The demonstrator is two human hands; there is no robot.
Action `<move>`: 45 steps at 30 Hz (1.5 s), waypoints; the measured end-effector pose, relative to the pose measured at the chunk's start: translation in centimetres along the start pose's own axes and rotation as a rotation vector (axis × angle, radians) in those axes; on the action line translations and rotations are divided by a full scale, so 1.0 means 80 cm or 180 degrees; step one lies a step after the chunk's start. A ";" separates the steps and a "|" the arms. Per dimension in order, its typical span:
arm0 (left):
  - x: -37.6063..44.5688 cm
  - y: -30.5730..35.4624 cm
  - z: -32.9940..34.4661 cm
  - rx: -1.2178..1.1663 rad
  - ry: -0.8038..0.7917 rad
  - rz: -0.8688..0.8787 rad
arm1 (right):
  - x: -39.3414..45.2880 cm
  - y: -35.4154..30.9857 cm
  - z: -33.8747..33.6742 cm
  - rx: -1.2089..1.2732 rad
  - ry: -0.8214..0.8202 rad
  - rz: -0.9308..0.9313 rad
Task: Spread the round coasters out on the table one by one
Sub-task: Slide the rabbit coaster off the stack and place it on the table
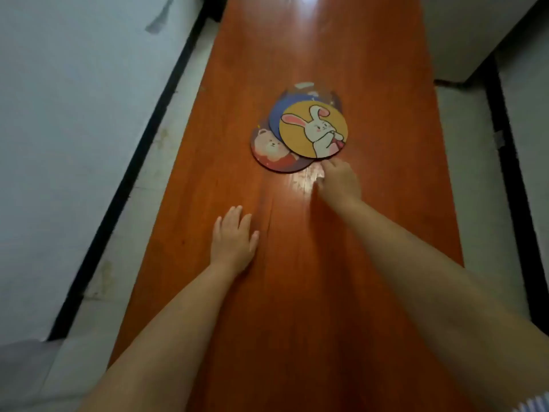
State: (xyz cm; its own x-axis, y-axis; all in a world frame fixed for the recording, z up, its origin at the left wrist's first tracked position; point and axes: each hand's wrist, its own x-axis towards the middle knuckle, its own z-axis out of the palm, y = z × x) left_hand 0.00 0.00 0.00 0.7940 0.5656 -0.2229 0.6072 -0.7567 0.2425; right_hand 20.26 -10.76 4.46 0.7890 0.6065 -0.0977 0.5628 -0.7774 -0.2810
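Several round coasters lie in an overlapping pile on the orange-brown wooden table (371, 84). On top is a yellow coaster with a white rabbit (313, 129). Under it sit a dark blue coaster (282, 110), a coaster with a bear (271, 150) at the near left, and another coaster (306, 87) peeking out at the far side. My right hand (338, 181) is just in front of the rabbit coaster, its fingertips at the near rim, holding nothing. My left hand (233, 239) rests flat on the table, well short of the pile.
The table is long and narrow, running away from me. Pale floor with black strips lies along the left edge (166, 120) and the right edge (475, 173). A white wall or cabinet (463, 31) stands at the far right.
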 end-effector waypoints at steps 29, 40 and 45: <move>-0.046 0.051 -0.009 -0.2527 -0.0391 -0.0821 | -0.194 0.020 0.041 0.0042 0.0683 -0.1324; -0.180 -0.020 0.005 -0.2475 -0.1030 -0.0479 | -0.334 -0.011 0.067 0.0432 0.0217 -0.0339; -0.212 -0.029 0.009 -0.2290 -0.1177 -0.0384 | -0.329 -0.021 0.064 0.0122 -0.0384 0.0544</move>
State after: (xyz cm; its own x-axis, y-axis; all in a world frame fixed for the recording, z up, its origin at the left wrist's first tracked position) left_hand -14.91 -8.11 2.57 0.7365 0.3899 -0.5528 0.6593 -0.2308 0.7156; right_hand -2.70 -24.59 2.64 0.8357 0.4837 -0.2601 0.4117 -0.8652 -0.2863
